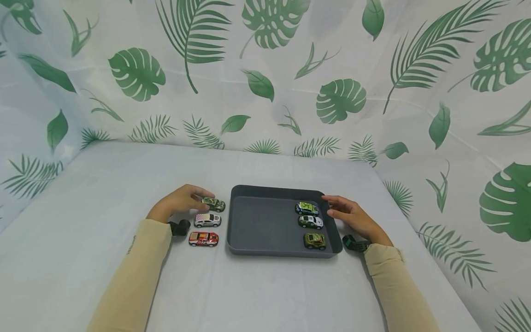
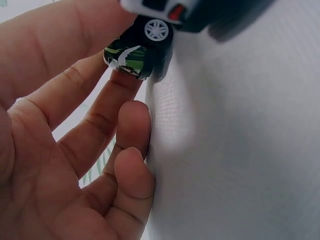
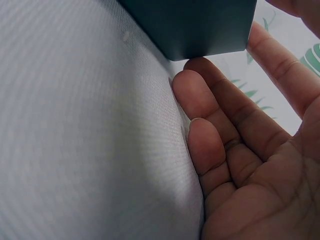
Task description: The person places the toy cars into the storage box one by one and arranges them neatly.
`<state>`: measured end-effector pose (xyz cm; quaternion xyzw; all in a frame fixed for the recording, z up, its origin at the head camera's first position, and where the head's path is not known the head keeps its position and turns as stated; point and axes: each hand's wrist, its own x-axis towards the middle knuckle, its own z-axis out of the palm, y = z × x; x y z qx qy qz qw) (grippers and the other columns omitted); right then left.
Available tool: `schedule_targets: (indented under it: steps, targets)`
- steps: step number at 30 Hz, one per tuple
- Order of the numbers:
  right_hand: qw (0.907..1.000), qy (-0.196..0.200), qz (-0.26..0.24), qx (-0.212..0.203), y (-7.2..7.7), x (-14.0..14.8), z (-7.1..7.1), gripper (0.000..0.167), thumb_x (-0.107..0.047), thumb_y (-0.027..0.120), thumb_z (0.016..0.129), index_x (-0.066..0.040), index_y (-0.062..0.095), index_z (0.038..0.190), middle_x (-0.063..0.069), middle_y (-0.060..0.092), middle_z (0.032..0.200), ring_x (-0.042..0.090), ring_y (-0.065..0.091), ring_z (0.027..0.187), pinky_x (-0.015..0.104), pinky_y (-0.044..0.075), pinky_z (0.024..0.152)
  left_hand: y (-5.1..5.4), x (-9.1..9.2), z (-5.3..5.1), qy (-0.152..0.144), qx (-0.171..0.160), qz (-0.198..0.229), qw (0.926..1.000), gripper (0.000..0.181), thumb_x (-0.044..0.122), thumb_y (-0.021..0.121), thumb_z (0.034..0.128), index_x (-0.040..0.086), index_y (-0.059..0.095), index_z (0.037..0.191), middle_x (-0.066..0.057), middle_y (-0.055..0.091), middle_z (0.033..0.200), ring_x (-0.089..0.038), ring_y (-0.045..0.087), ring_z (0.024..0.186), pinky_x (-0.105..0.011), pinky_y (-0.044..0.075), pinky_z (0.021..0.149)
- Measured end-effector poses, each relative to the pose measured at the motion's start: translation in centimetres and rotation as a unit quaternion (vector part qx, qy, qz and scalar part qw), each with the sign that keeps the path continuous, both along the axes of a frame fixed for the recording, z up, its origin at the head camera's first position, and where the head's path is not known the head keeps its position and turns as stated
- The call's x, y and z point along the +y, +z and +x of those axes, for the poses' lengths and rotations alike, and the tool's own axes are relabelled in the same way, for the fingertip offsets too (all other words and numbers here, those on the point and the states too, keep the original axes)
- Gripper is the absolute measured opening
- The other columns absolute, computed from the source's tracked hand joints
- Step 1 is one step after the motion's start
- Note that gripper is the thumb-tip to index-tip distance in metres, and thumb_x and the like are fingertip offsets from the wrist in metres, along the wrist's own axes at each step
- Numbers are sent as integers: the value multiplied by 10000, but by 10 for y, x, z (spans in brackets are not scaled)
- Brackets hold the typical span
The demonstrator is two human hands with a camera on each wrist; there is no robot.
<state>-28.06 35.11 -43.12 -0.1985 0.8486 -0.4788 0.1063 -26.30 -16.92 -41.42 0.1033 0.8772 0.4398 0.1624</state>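
Note:
My left hand (image 1: 180, 201) pinches a green camouflage toy car (image 1: 214, 204) between thumb and fingers, left of the grey tray. In the left wrist view its dark body and a white wheel (image 2: 156, 30) show beyond the thumb. Just nearer to me are a white toy car (image 1: 207, 220) and a red one (image 1: 203, 239). My right hand (image 1: 352, 216) rests at the right side of the tray (image 1: 265, 252), its fingers extended against the rim. The right wrist view shows fingertips (image 3: 197, 97) beside the tray's outer wall (image 3: 200, 30), with the lower fingers loosely bent.
Inside the tray, along its right side, stand a yellow-green and blue toy car (image 1: 307, 208), a white and green one (image 1: 310, 222) and an olive camouflage one (image 1: 315, 241). A white cloth (image 1: 265, 295) covers the table. A leaf-patterned curtain (image 1: 290, 106) hangs behind.

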Motion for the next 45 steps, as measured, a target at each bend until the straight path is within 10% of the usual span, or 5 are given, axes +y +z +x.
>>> schedule_targets:
  steps: [45]
  targets:
    - [10000,-21,13,23,1,-2,0,535,-117,633,1095,63,479,1575,325,507,1556,91,582,1249,193,453,1017,20,4,3,611,559,409,9957,489,255,771,1015,54,681,1451,-198,650,1474,-408,600,1362,-606,460,1148]
